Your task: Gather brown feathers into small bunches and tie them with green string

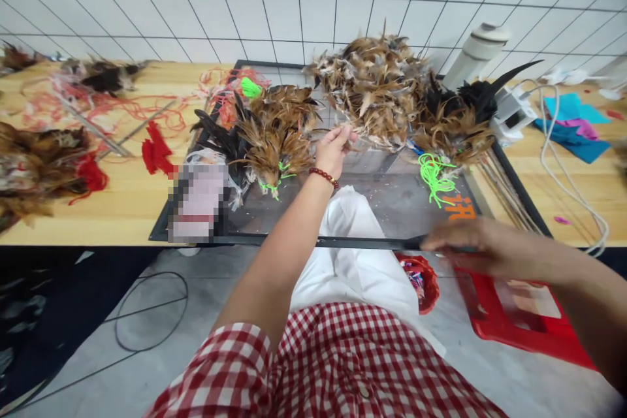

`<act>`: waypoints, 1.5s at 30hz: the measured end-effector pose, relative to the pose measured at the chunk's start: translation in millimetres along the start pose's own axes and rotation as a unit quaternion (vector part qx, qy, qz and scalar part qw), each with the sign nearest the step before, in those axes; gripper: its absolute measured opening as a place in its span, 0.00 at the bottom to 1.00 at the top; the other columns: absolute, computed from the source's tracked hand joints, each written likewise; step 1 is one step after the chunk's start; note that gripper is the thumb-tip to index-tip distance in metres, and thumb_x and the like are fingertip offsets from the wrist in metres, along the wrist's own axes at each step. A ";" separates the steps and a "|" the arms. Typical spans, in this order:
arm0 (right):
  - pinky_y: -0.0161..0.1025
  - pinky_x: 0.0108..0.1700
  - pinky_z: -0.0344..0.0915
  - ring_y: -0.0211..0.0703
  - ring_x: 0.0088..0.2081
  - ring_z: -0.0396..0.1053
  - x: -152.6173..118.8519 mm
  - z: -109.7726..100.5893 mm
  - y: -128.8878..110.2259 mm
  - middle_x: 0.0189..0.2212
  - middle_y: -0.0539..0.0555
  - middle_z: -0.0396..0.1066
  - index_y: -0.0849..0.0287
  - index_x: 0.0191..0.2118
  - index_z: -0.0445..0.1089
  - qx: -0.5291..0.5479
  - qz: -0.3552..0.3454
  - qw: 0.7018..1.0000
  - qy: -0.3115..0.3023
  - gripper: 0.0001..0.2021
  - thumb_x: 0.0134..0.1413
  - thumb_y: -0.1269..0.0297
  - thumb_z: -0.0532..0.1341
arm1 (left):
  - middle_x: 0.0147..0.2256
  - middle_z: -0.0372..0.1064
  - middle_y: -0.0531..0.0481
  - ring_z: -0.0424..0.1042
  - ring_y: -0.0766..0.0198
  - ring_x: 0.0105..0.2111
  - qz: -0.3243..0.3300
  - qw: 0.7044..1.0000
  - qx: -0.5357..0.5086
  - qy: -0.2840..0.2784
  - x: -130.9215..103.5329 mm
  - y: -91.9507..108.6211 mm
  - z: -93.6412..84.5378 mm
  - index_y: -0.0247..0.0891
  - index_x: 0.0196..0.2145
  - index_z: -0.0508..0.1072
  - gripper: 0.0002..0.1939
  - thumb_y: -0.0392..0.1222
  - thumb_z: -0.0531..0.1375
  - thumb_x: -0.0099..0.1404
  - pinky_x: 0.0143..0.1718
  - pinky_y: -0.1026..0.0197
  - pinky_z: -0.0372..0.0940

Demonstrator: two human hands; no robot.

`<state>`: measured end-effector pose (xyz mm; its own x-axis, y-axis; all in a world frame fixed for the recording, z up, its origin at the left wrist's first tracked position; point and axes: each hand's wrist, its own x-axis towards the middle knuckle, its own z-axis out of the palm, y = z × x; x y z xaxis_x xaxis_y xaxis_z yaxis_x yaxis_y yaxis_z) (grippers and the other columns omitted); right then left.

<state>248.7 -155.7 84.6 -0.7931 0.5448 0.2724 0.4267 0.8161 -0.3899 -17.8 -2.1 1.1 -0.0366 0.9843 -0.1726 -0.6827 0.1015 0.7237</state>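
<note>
My left hand (333, 149), with a red bead bracelet at the wrist, reaches over the dark framed work mat (392, 199) and pinches a feather at the lower edge of the big brown feather pile (377, 88). My right hand (465, 245) is blurred at the mat's front edge, fingers closed around a thin dark stick-like thing; what it is I cannot tell. A tied bundle of brown and black feathers (272, 137) with green cord lies left of my left hand. Another dark feather bundle (458, 117) lies to the right.
Neon green cord (434, 176) lies on the mat. Red string and cloth (157, 150) and more feathers cover the wooden table at left. A glue gun (512, 111), white cable and blue cloth (573, 124) lie at right. A red tray (519, 320) and small red basket (421, 281) sit below.
</note>
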 end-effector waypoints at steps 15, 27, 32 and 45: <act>0.60 0.56 0.66 0.63 0.55 0.68 223.0 38.3 164.0 0.48 0.64 0.76 0.60 0.40 0.82 -0.295 0.192 0.923 0.152 0.17 0.68 0.67 0.53 | 0.22 0.73 0.56 0.71 0.74 0.24 -0.050 0.996 -0.051 0.053 -5.0 14.1 7.1 0.35 0.30 0.73 0.10 0.31 0.62 0.71 0.35 0.67 0.64; 0.41 0.38 0.72 0.41 0.30 0.72 166.7 100.3 130.6 0.30 0.50 0.77 0.54 0.49 0.77 0.184 0.195 0.897 0.352 0.19 0.57 0.48 0.68 | 0.26 0.77 0.55 0.75 0.73 0.28 0.010 0.996 -0.054 0.076 -0.1 5.3 6.8 0.35 0.29 0.77 0.06 0.32 0.69 0.64 0.41 0.68 0.70; 0.41 0.40 0.74 0.41 0.33 0.75 166.9 94.0 121.7 0.32 0.51 0.79 0.54 0.38 0.78 0.201 0.182 0.894 0.356 0.17 0.54 0.45 0.69 | 0.28 0.79 0.55 0.77 0.72 0.30 0.012 0.996 -0.038 0.085 1.6 9.5 1.7 0.37 0.31 0.79 0.04 0.34 0.71 0.63 0.41 0.68 0.70; 0.46 0.49 0.73 0.48 0.40 0.78 164.2 93.6 112.4 0.39 0.55 0.84 0.55 0.41 0.82 0.097 0.184 0.942 0.263 0.09 0.58 0.64 0.64 | 0.29 0.77 0.53 0.79 0.69 0.38 0.001 0.999 0.018 0.045 1.8 9.3 0.3 0.37 0.30 0.80 0.05 0.35 0.71 0.63 0.43 0.68 0.68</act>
<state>125.7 7.4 3.2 -0.2599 0.8456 0.4663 0.5029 0.5308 -0.6822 -24.0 0.8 7.8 -0.1036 0.9679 -0.2289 -0.6561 0.1065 0.7471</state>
